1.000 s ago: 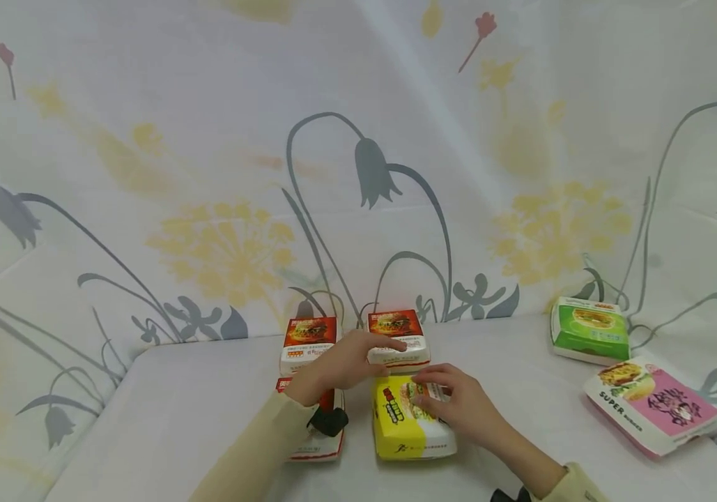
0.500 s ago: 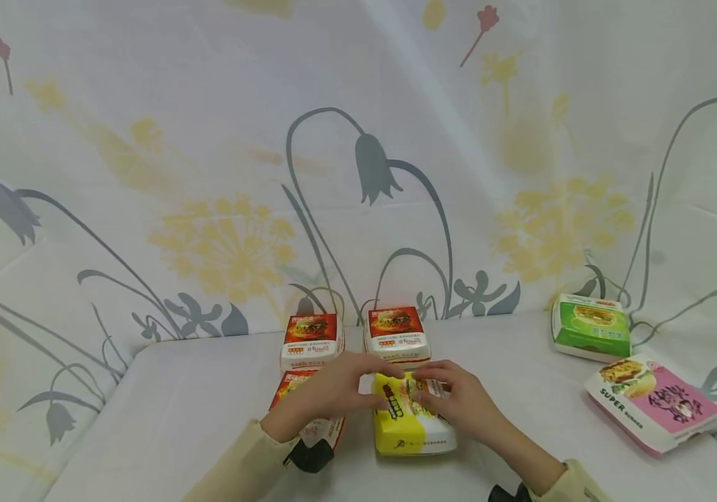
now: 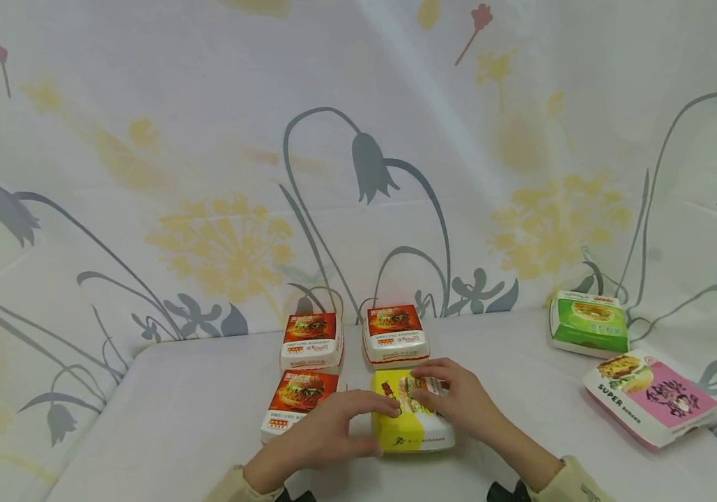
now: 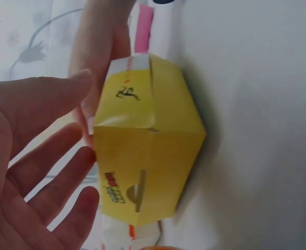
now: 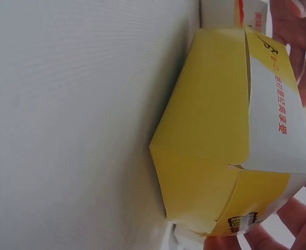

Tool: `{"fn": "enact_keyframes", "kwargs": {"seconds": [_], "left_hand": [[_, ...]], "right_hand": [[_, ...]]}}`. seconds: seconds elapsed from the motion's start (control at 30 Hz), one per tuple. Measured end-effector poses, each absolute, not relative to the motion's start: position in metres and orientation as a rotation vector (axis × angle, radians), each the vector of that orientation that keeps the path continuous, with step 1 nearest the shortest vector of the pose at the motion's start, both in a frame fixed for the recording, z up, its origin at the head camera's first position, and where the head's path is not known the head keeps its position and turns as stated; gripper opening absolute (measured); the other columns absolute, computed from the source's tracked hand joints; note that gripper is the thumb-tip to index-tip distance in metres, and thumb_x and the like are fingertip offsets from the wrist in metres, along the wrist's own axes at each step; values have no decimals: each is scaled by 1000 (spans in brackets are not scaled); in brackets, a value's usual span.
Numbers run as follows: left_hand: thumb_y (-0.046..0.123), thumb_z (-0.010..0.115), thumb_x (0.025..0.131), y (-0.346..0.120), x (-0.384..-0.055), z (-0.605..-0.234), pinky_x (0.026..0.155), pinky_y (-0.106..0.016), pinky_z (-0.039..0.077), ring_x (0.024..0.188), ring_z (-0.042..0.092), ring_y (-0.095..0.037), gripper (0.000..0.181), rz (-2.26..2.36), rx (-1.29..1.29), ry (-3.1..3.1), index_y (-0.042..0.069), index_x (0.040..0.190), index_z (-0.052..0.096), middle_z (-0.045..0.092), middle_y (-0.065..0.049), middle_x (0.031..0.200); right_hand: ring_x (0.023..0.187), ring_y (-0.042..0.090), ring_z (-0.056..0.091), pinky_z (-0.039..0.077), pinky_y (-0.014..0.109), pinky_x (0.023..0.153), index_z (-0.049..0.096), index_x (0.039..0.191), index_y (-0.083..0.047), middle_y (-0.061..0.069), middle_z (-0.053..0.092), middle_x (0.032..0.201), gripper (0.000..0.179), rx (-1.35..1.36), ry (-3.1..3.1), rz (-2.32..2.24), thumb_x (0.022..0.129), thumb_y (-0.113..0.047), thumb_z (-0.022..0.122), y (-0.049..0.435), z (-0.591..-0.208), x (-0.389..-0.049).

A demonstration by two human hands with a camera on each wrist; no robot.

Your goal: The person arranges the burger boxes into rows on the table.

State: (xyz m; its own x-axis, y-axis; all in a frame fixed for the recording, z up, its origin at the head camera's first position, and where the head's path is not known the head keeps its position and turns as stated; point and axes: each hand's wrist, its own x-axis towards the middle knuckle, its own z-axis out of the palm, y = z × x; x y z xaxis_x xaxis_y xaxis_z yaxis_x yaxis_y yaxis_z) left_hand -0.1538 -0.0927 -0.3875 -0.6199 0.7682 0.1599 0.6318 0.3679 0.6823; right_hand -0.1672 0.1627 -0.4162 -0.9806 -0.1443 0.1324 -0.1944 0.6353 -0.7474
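A yellow and white burger box (image 3: 403, 440) with a burger picture lies closed on the white-covered table. My right hand (image 3: 466, 404) holds its right side, thumb over the top and fingers at the end wall, as the right wrist view shows. At the box's left side is my left hand (image 3: 323, 436), fingers and thumb spread apart in the left wrist view. Its fingertips are close to the box; contact is hard to tell. Partly behind the left hand sits a red and white burger box (image 3: 298, 399), slightly turned.
Two more red and white boxes stand behind: one at left (image 3: 311, 341), one at right (image 3: 394, 336). At the far right are a green burger box (image 3: 590, 324) and a pink and white burger box (image 3: 649, 397). A flowered cloth (image 3: 220, 160) hangs behind the table.
My left hand has come back from the rear right red box to the yellow box's left side. The front red box has shifted left and turned slightly. My right hand has barely moved.
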Motion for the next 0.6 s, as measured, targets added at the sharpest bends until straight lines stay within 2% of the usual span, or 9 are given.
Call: {"fn": "enact_keyframes", "kwargs": {"seconds": [0.33, 0.6], "left_hand": [[10, 79, 84, -84, -153, -400, 104, -35, 43, 124, 52, -9, 38, 1084, 1263, 2559, 22, 119, 69, 60, 12, 134], [5, 76, 86, -81, -155, -400, 102, -33, 46, 120, 55, -8, 35, 975, 1237, 2713, 24, 115, 70, 62, 14, 128]], "right_hand": [[116, 26, 58, 50, 49, 94, 75, 111, -19, -2, 64, 121, 27, 288, -2765, 1279, 87, -33, 78, 162, -419, -166], [116, 27, 60, 54, 44, 90, 76, 110, -19, 0, 64, 121, 19, 256, -2765, 1288, 92, -18, 71, 165, -420, -164]]}}
